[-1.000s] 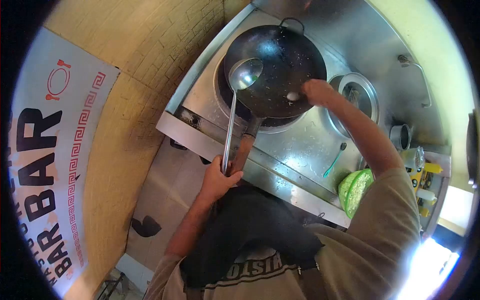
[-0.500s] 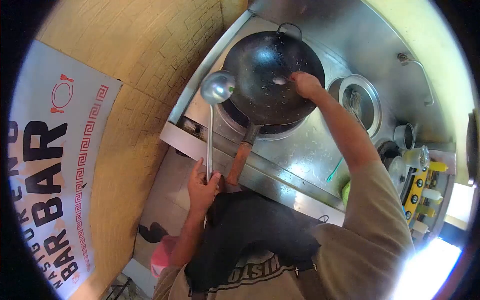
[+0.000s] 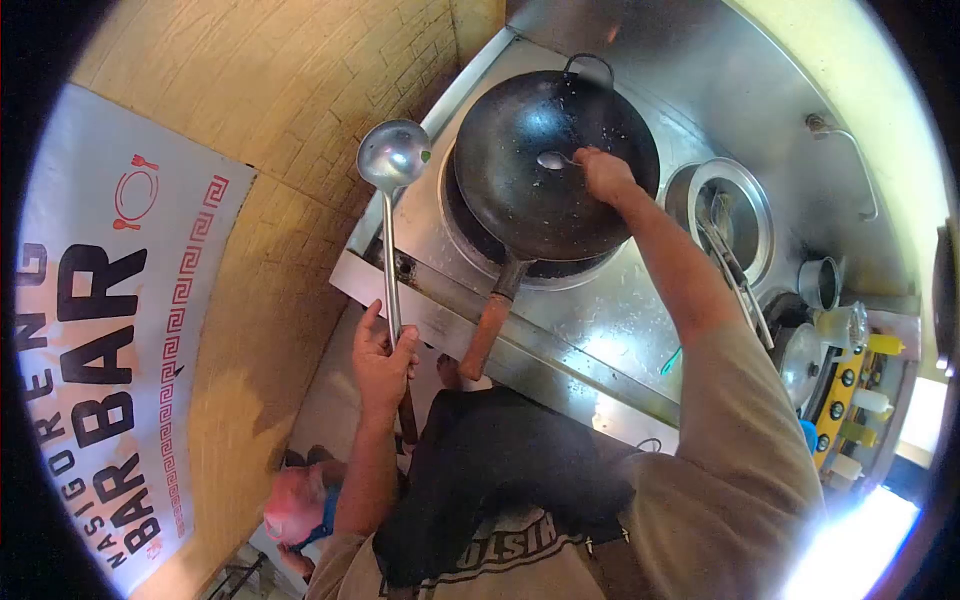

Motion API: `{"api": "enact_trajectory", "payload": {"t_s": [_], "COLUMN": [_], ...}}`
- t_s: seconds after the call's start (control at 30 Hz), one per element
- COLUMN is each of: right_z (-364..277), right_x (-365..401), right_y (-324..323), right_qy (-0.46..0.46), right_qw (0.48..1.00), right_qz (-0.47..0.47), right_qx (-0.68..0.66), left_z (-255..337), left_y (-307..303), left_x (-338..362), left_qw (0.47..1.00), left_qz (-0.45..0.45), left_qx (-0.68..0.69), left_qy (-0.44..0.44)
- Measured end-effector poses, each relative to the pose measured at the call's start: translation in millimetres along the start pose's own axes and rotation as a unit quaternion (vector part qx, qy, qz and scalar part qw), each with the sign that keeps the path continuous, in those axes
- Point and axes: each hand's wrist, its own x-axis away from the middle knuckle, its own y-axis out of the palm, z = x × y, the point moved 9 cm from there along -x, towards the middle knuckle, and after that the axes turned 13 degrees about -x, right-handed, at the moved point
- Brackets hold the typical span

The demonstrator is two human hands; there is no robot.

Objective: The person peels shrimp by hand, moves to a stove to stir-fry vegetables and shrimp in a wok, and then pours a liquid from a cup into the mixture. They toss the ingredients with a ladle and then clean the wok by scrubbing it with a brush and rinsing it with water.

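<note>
My left hand (image 3: 386, 365) is closed around the handle of a metal ladle (image 3: 391, 240). The ladle's bowl points up beside the wok, apart from it, with a green scrap stuck at its rim. Over the wok's right side, my right hand (image 3: 606, 178) grips a small metal spoon (image 3: 551, 160), its bowl above the wok's inside. The dark wok (image 3: 530, 205) sits over a round burner (image 3: 455, 225), with pale bits scattered on its surface. Its wooden handle (image 3: 487, 330) points toward me, and neither hand is on it.
Right of the wok stands a metal pot (image 3: 765, 205) with tongs (image 3: 735, 275) in it. Beyond are a small pot (image 3: 819, 283), a lidded pot (image 3: 800, 370) and several sauce bottles (image 3: 872, 400). A brick-patterned wall (image 3: 300, 130) bounds the left. Another person (image 3: 295, 505) is partly visible below.
The ladle and my left hand have moved left, away from the wok's edge. My right hand with the spoon has shifted slightly left over the wok. More of the other person shows at lower left.
</note>
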Motion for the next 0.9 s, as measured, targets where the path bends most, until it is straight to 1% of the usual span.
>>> {"api": "enact_trajectory", "payload": {"t_s": [0.07,0.17,0.27,0.37,0.4,0.47,0.57,0.6,0.7,0.77,0.83,0.9], "right_z": [-14.0,-33.0,-30.4,-31.8,-34.6,-59.8,-88.8,-103.5,-175.7,-219.4,-271.8,-310.2], "right_x": [3.1,28.3,54.7,70.9,76.4,88.6,104.8,115.9,169.0,211.4,257.4,298.1], "right_y": [11.1,27.1,22.2,19.7,18.8,4.6,-35.6,-58.6,-149.9,-203.5,-252.4,-279.6], "right_qy": [-0.041,-0.121,-0.170,-0.145,-0.128,-0.098,-0.102,-0.121,-0.186,-0.225,-0.272,-0.242], "right_qw": [0.999,0.984,0.971,0.968,0.965,0.952,0.953,0.955,0.953,0.953,0.942,0.932], "right_qz": [-0.008,-0.120,-0.166,-0.205,-0.229,-0.273,-0.228,-0.202,-0.149,-0.114,-0.092,-0.157], "right_qx": [0.009,0.050,0.024,0.026,-0.014,-0.094,-0.174,-0.181,-0.188,-0.168,-0.176,-0.221], "left_z": [5.0,-1.9,-2.2,-3.9,-3.8,2.2,14.1,17.5,10.6,5.7,9.0,11.4], "left_y": [-0.7,-6.0,-11.4,-15.3,-16.0,-16.4,-16.0,-16.9,-15.2,-10.4,-4.7,1.0], "left_x": [0.9,2.8,2.3,1.8,1.0,0.7,-1.8,-2.9,-17.2,-25.1,-32.5,-34.2], "left_qw": [1.000,1.000,1.000,1.000,1.000,0.999,0.999,0.999,0.998,0.998,0.997,0.996], "left_qz": [0.002,0.008,0.015,0.019,0.020,0.016,0.012,0.011,-0.027,-0.043,-0.060,-0.069], "left_qx": [-0.008,-0.005,-0.015,-0.014,-0.011,-0.018,-0.015,-0.012,-0.042,-0.020,-0.014,-0.018], "left_qy": [-0.002,0.004,0.006,0.012,0.017,0.027,0.044,0.049,0.044,0.045,0.051,0.055]}}
